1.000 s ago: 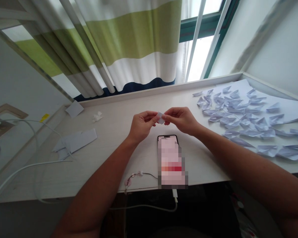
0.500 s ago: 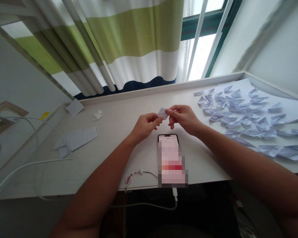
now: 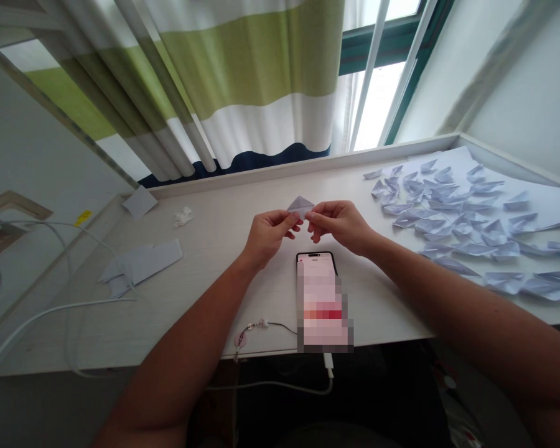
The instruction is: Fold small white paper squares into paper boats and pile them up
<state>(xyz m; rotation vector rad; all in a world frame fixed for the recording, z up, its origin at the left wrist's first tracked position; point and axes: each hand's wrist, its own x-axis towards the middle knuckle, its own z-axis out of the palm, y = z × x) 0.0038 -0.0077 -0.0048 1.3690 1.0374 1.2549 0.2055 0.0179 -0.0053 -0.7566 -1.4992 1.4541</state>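
A small folded piece of white paper (image 3: 300, 203) is held up above the desk, its pointed top facing the window side. My left hand (image 3: 271, 231) pinches its left lower edge between thumb and fingers. On the opposite side, my right hand (image 3: 340, 223) grips the lower right edge the same way. The fingertips of both hands nearly meet and cover the paper's lower part. Below the hands a phone (image 3: 316, 292) lies face up on the white desk (image 3: 224, 218), its screen lit and partly blurred out.
Many folded paper boats (image 3: 448, 211) spread over the desk's right side, some on white sheets (image 3: 541, 202). To the left lie stacked paper pieces (image 3: 144, 264), a crumpled scrap (image 3: 182, 217) and a square sheet (image 3: 140, 201). A white cable (image 3: 280, 388) runs from the phone; a beaded strap (image 3: 251, 328) lies beside it.
The folded paper has turned in my fingers, its point now upward. My right hand has shifted slightly left and down its edge; both hands keep hold.
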